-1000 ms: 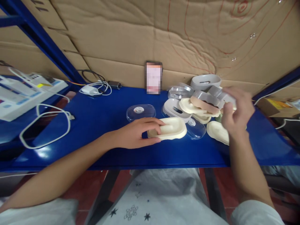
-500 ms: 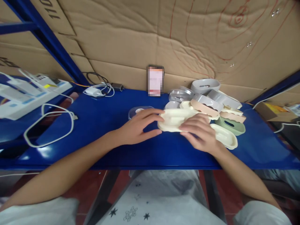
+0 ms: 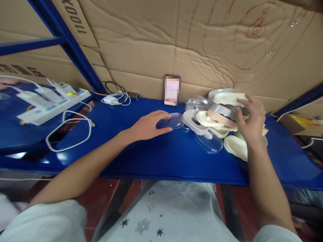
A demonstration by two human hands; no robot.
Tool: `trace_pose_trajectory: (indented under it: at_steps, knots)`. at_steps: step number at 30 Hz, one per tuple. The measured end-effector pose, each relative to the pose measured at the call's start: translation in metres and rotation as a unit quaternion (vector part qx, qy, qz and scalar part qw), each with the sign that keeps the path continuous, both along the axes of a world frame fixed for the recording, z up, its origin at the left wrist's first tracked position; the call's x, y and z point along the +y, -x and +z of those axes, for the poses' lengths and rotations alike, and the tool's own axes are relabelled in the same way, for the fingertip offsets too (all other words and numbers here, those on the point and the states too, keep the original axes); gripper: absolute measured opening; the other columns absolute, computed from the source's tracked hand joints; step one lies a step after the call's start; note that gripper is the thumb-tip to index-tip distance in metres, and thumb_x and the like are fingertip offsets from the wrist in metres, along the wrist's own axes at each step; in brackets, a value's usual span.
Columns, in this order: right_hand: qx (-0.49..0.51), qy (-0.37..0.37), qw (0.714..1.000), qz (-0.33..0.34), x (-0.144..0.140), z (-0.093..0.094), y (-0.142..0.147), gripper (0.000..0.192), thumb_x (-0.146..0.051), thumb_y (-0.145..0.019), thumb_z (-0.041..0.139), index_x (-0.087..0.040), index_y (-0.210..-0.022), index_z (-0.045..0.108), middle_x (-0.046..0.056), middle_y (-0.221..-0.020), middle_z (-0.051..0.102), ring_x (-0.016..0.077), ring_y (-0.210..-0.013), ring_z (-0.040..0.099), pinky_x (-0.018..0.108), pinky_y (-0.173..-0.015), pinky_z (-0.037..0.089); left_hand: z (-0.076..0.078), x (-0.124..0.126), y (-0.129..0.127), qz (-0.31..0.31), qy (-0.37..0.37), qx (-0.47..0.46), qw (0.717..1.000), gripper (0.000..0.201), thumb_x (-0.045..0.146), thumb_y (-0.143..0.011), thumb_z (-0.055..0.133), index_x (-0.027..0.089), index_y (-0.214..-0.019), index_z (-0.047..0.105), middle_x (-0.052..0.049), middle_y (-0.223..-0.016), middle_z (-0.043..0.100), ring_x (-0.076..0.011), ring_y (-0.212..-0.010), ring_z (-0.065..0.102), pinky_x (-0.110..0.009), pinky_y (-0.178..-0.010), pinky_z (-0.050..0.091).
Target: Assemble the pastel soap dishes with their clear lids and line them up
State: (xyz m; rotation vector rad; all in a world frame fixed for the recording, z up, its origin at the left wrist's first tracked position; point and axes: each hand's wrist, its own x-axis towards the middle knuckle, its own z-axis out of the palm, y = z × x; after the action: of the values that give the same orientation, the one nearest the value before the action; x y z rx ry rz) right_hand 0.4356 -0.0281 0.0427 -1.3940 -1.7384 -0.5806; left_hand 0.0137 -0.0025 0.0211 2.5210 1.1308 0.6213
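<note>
Clear plastic lid (image 3: 169,121) lies on the blue table (image 3: 141,154), left of the pile; left hand (image 3: 148,126) rests on it, fingers spread flat over its near edge, thumb below. Hand is laid on the lid rather than closed round it. A second clear lid (image 3: 209,142) lies alone just in front of the pile, untouched.

Cream tray (image 3: 229,98) sits at the top of the pile (image 3: 214,119), at the right rear of the table. Right hand (image 3: 248,118) is raised against the pile's right side, fingers curled round the tray's right end and the grey tray (image 3: 222,109) under it. Whether the tray is pinched or only steadied, I cannot tell.

The pile is loose: grey, cream, beige trays overlap at angles; one cream tray (image 3: 236,147) lies beside it, near the right wrist.

Judgement on handling: the lid is thin and slippery, so slide it flat and pinch it by the rim. The pile looks unstable, so a tray should come off the top straight upward, with the neighbours left alone.

Surroundings: a phone (image 3: 172,90) leans on the cardboard wall (image 3: 156,50) behind the table. White cable (image 3: 68,132) and power strip (image 3: 50,104) at far left, well apart from both hands.
</note>
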Motion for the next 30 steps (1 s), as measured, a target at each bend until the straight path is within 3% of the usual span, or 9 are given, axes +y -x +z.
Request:
trace_pose_trajectory:
  at_steps: [4, 8, 11, 14, 17, 20, 30]
  knots:
    - [0.004, -0.01, 1.0, -0.025, -0.003, -0.001, 0.004, 0.044, -0.051, -0.106, 0.051, -0.023, -0.134, 0.07, 0.02, -0.158, 0.058, 0.0343, -0.147, 0.053, 0.055, -0.119, 0.039, 0.034, 0.016, -0.042, -0.043, -0.077, -0.088, 0.992, 0.054, 0.056, -0.102, 0.063, 0.024, -0.145, 0.061, -0.01, -0.152, 0.064, -0.0278, -0.141, 0.06, -0.043, -0.123, 0.044]
    - [0.014, -0.024, 0.999, -0.032, -0.007, 0.0, 0.014, 0.047, -0.056, -0.106, 0.05, -0.025, -0.135, 0.069, 0.019, -0.157, 0.058, 0.0363, -0.146, 0.053, 0.059, -0.118, 0.038, 0.06, 0.065, -0.106, -0.058, -0.131, -0.08, 0.986, 0.052, 0.049, -0.101, 0.065, 0.022, -0.145, 0.06, -0.013, -0.153, 0.061, -0.0315, -0.141, 0.058, -0.047, -0.119, 0.045]
    - [0.01, -0.012, 1.0, -0.024, -0.01, -0.001, 0.02, 0.045, -0.053, -0.107, 0.05, -0.025, -0.138, 0.067, 0.018, -0.154, 0.058, 0.0372, -0.143, 0.054, 0.062, -0.116, 0.039, 0.064, 0.1, -0.155, -0.098, -0.128, -0.094, 0.983, 0.05, 0.041, -0.102, 0.064, 0.019, -0.146, 0.059, -0.016, -0.152, 0.06, -0.0301, -0.144, 0.056, -0.045, -0.122, 0.042]
    - [0.004, -0.002, 1.0, -0.007, -0.012, -0.002, 0.023, 0.045, -0.052, -0.108, 0.051, -0.024, -0.14, 0.065, 0.018, -0.154, 0.057, 0.0378, -0.143, 0.054, 0.063, -0.115, 0.039, 0.057, 0.119, -0.186, -0.159, -0.119, -0.114, 0.973, 0.049, 0.034, -0.103, 0.06, 0.018, -0.15, 0.058, -0.016, -0.153, 0.058, -0.0286, -0.148, 0.052, -0.044, -0.126, 0.038]
    - [0.0, 0.003, 1.0, 0.001, -0.013, -0.001, 0.025, 0.045, -0.052, -0.108, 0.051, -0.025, -0.141, 0.063, 0.018, -0.154, 0.055, 0.0389, -0.145, 0.051, 0.063, -0.116, 0.038, 0.046, 0.125, -0.194, -0.209, -0.101, -0.116, 0.966, 0.056, 0.04, -0.103, 0.059, 0.022, -0.157, 0.053, -0.015, -0.161, 0.054, -0.0302, -0.155, 0.044, -0.048, -0.129, 0.034]
    - [0.0, 0.011, 1.0, 0.003, -0.015, 0.001, 0.026, 0.044, -0.052, -0.108, 0.05, -0.027, -0.142, 0.062, 0.017, -0.155, 0.054, 0.0398, -0.145, 0.05, 0.064, -0.115, 0.038, 0.036, 0.128, -0.186, -0.221, -0.074, -0.102, 0.967, 0.066, 0.05, -0.103, 0.06, 0.023, -0.162, 0.048, -0.015, -0.167, 0.048, -0.0328, -0.159, 0.039, -0.051, -0.131, 0.031]
    - [-0.044, 0.028, 0.998, 0.022, -0.021, -0.004, 0.048, 0.04, -0.049, -0.111, 0.047, -0.028, -0.141, 0.061, 0.017, -0.156, 0.056, 0.0364, -0.142, 0.054, 0.059, -0.112, 0.039, 0.021, 0.151, -0.173, -0.159, -0.095, -0.115, 0.976, 0.067, 0.052, -0.1, 0.066, 0.02, -0.157, 0.049, -0.019, -0.162, 0.045, -0.032, -0.155, 0.044, -0.05, -0.129, 0.033]
